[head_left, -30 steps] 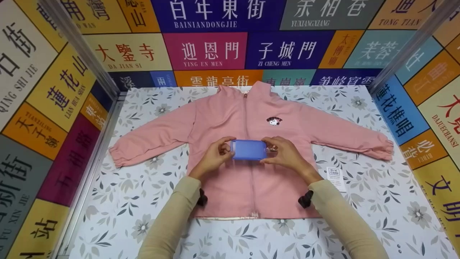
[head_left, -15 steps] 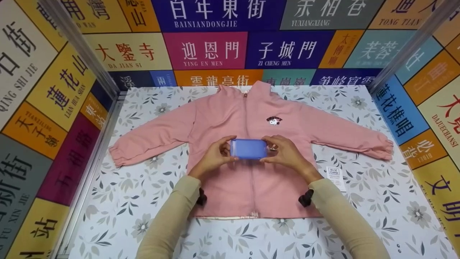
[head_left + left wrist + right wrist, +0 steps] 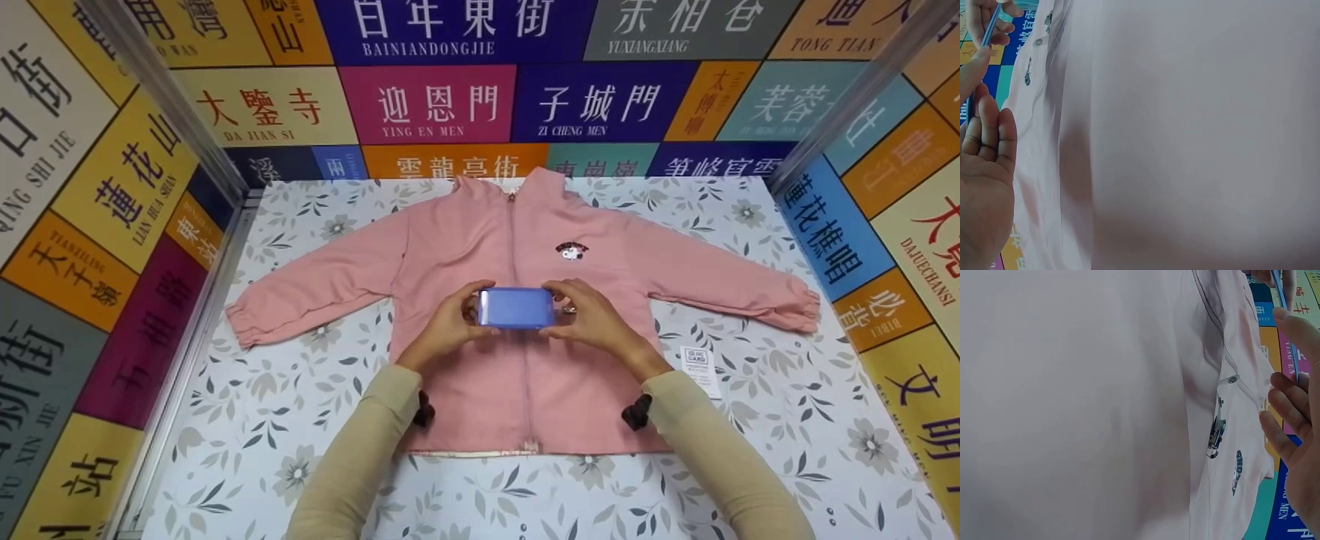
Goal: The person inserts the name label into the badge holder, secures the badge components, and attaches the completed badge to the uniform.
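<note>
In the head view a blue card holder (image 3: 517,309), a flat rectangle with a clear strip at its left edge, hangs level above a pink jacket (image 3: 457,390). My left hand (image 3: 444,324) pinches its left side and my right hand (image 3: 594,324) its right side, thumbs below. Both wrist views catch the holder edge-on as a thin blue line, beyond the left hand (image 3: 988,208) and the right hand (image 3: 1297,478). Near my right fingers shows a metal clip (image 3: 1216,434) with a snap strap (image 3: 1233,379); whether it joins the holder I cannot tell.
The zipped jacket lies spread with both sleeves outstretched, a small cartoon badge (image 3: 571,251) on its chest. A white printed card (image 3: 700,372) lies right of its hem on the floral tabletop (image 3: 225,465). Panels with street names (image 3: 450,105) wall in the back and sides.
The card holder and both hands have risen very slightly in the head view and shifted a touch left. More glare shows on the holder's left edge. Both hands keep their hold.
</note>
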Motion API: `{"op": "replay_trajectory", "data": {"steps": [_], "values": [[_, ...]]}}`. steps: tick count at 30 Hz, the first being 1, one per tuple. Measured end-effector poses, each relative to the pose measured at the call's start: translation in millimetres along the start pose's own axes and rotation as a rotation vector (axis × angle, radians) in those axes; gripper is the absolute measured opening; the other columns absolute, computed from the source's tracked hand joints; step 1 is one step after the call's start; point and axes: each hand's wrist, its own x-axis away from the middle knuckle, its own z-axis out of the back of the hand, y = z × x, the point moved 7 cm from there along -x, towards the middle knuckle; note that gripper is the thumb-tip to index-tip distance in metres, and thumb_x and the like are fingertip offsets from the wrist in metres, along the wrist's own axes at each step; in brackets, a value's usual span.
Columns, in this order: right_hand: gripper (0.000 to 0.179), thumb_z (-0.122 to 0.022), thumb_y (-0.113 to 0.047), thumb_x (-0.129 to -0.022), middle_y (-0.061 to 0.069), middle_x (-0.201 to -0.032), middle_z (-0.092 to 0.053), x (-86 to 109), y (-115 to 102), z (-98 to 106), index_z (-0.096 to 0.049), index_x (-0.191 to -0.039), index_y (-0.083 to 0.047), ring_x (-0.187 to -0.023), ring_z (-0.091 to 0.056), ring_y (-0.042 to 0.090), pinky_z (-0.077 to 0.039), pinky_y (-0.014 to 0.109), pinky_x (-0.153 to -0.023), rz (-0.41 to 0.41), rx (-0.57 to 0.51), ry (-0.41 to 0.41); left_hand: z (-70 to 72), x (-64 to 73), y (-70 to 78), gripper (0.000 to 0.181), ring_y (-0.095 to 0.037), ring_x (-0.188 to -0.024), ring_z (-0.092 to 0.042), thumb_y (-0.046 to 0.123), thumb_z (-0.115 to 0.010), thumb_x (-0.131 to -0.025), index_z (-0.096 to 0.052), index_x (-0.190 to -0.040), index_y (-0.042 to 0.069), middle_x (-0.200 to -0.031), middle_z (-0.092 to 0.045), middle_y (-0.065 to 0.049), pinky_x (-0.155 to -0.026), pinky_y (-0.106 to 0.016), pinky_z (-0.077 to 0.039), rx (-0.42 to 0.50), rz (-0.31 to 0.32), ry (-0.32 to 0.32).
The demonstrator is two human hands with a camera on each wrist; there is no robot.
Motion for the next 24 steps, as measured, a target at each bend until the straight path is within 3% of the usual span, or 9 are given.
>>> {"op": "replay_trajectory", "data": {"steps": [5,9,18,24], "values": [[0.082,-0.092,-0.037,-0.066,0.012,-0.119,-0.060,-1.5,1.4,-1.2,-0.055,-0.136,-0.016,-0.105,-0.061,0.031,-0.056,0.046,-0.089,-0.006,0.014,-0.016,-1.0,0.4,3.5,0.080,-0.025,-0.089,-0.061,-0.008,-0.082,-0.072,-0.045,-0.143,-0.004,-0.115,-0.066,-0.030,-0.078,-0.030,-0.053,0.027,0.006,-0.007],[0.082,-0.091,-0.040,-0.067,0.007,-0.124,-0.062,-2.2,-0.9,-1.3,-0.055,-0.137,-0.016,-0.112,-0.058,0.026,-0.052,0.046,-0.096,0.038,0.075,-0.023,-1.4,0.0,3.7,0.080,-0.024,-0.086,-0.061,-0.008,-0.082,-0.071,-0.045,-0.142,-0.006,-0.114,-0.067,-0.031,-0.075,-0.027,-0.053,0.027,0.008,-0.009],[0.078,-0.092,-0.041,-0.064,0.003,-0.117,-0.069,-0.6,-5.2,0.5,-0.062,-0.131,-0.012,-0.107,-0.057,0.020,-0.050,0.043,-0.096,0.135,0.166,0.024,-0.7,-0.7,1.1,0.078,-0.018,-0.091,-0.065,0.001,-0.088,-0.068,-0.056,-0.138,0.007,-0.117,-0.070,-0.017,-0.077,-0.027,-0.055,-0.004,0.000,0.015],[0.077,-0.092,-0.042,-0.063,0.003,-0.113,-0.070,0.1,-5.5,2.6,-0.064,-0.128,-0.011,-0.104,-0.058,0.020,-0.050,0.041,-0.094,0.164,0.175,0.051,1.2,1.0,-0.5,0.077,-0.013,-0.082,-0.061,0.004,-0.089,-0.067,-0.058,-0.137,0.011,-0.105,-0.071,-0.013,-0.071,-0.021,-0.051,-0.028,0.014,0.025]]}}
